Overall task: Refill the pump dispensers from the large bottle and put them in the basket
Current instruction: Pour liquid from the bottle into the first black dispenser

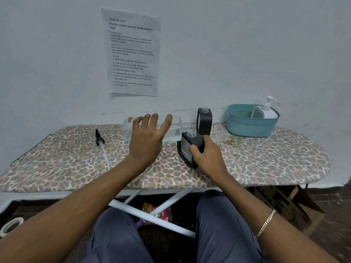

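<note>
My left hand (147, 138) holds the large clear bottle (173, 130) tipped on its side, neck pointing right over the open mouth of a black dispenser (190, 147). My right hand (206, 155) grips that dispenser, which leans on the board. A second black dispenser (204, 120) stands upright behind it with no pump on. A loose black pump with a white tube (100, 144) lies on the board at the left. The teal basket (247, 126) at the back right holds a white pump dispenser (267, 110).
The work surface is a leopard-print ironing board (266, 160) against a wall with a printed sheet (133, 52). A cardboard box (284, 204) sits on the floor at the right, a tape roll (10, 225) at the left.
</note>
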